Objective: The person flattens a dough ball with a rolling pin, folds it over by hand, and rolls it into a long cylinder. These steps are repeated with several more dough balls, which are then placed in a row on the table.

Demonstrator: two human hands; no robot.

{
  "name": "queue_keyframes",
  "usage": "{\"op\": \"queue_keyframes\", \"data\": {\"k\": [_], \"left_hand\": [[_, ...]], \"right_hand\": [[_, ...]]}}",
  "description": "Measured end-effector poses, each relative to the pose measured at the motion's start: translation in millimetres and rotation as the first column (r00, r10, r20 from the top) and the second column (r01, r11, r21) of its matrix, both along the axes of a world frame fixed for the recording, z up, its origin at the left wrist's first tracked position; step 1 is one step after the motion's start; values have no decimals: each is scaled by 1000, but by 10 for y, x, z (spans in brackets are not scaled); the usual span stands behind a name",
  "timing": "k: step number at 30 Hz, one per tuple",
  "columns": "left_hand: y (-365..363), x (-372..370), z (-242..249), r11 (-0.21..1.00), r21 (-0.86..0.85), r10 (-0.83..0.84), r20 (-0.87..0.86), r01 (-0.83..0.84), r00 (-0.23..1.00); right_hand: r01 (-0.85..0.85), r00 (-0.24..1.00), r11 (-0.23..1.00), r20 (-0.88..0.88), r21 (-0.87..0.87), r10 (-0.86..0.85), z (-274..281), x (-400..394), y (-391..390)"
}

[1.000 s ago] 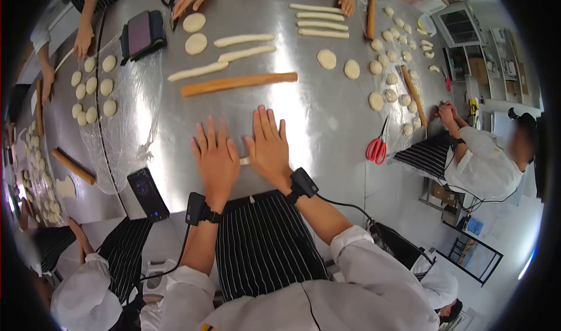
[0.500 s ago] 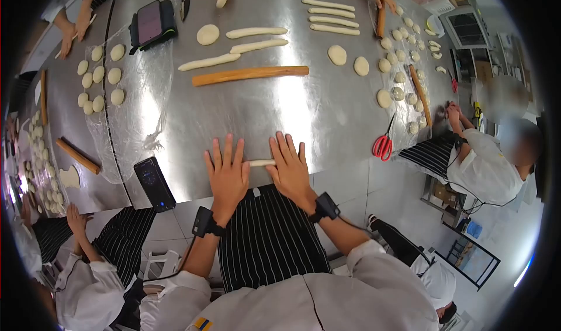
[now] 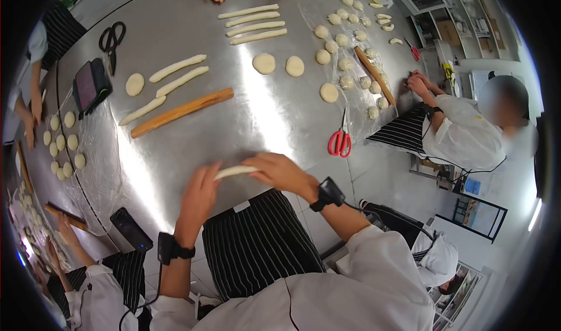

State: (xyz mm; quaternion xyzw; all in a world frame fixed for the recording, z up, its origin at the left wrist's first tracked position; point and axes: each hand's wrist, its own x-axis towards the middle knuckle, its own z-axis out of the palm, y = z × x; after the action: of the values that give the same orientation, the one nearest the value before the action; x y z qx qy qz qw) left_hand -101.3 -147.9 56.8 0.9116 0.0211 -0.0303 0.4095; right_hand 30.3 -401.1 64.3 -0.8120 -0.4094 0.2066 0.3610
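A short, pale dough strip (image 3: 235,171) spans the gap between my hands at the near edge of the steel table, slightly bowed. Its left end is in the fingers of my left hand (image 3: 200,193), which is a little blurred. The fingers of my right hand (image 3: 278,170) are closed around the other end. Beyond them lies a wooden rolling pin (image 3: 182,113), set at a slant. Past the pin are three longer dough strips (image 3: 181,82) and a flat dough round (image 3: 135,85).
Several dough strips (image 3: 257,33) lie farther back. Red-handled scissors (image 3: 339,143) are at the right table edge, near dough balls on plastic film (image 3: 318,3). A phone (image 3: 131,229) overhangs the left edge; black scissors (image 3: 111,43) lie at the back. Co-workers stand around the table.
My hands have gone from lying flat on the dough strip to holding it by its ends. The view has turned, so the table's items appear farther left.
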Motion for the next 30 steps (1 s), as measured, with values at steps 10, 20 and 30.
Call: {"op": "queue_keyframes", "data": {"k": [10,20,30], "left_hand": [[-1176,2335,-454,781,482,-495,93,396,864],[-858,3290,-469,915,402,-80,166,6,983],[-739,3263,-465,997,77,-17,-48,20,999]], "right_hand": [[553,831,807,213,-209,-514,-201,1180,-1450],[661,713,745,239,86,-660,343,1353,-1275],[698,715,713,-34,66,-698,548,1448,-1148]]}}
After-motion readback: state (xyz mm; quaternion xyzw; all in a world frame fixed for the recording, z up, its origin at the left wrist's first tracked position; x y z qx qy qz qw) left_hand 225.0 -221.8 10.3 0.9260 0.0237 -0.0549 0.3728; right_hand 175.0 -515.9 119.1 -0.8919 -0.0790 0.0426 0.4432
